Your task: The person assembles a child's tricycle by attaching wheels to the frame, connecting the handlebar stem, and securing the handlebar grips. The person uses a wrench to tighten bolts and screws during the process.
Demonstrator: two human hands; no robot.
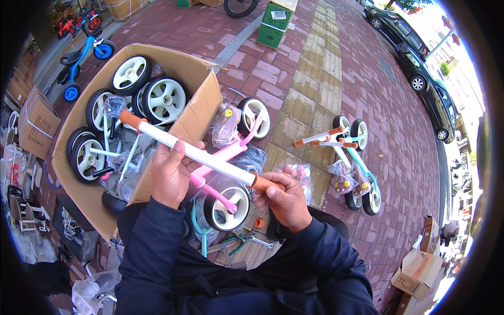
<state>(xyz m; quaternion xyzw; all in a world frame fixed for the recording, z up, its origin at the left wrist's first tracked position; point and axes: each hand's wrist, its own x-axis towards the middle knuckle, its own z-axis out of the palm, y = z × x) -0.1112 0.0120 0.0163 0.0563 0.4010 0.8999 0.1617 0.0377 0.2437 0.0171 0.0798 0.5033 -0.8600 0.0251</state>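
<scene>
Handlebar (207, 156), a straight white tube with two orange-brown grips (133, 121), one at each end, sits slantwise between the hands, its far-left end raised over the open carton. I have the left hand (172, 174) under the tube near mid-length, thumb against it, and the right hand (286, 202) closed around the nearer grip. The white tube is smooth and glossy, and I can read no lettering on it.

Just beyond the hands lies one pink frame (231, 151) with two wheels in view, white-spoked with black tyres. Left of the left hand, the carton (202, 102) holds at least five similar wheels (164, 100), partly overlapping, with bagged parts among them. Well to the right of the right hand are mint-and-white frame parts (354, 157) with four wheels; whether they make one bike or two, I cannot tell. Two clear bags (344, 184) with yellow dots hang there.

Far ahead of the hands stands a green box (275, 23) bearing a white label, too small for me to read. Below the hands I count one wrench (260, 241) and one orange ring (259, 222).
</scene>
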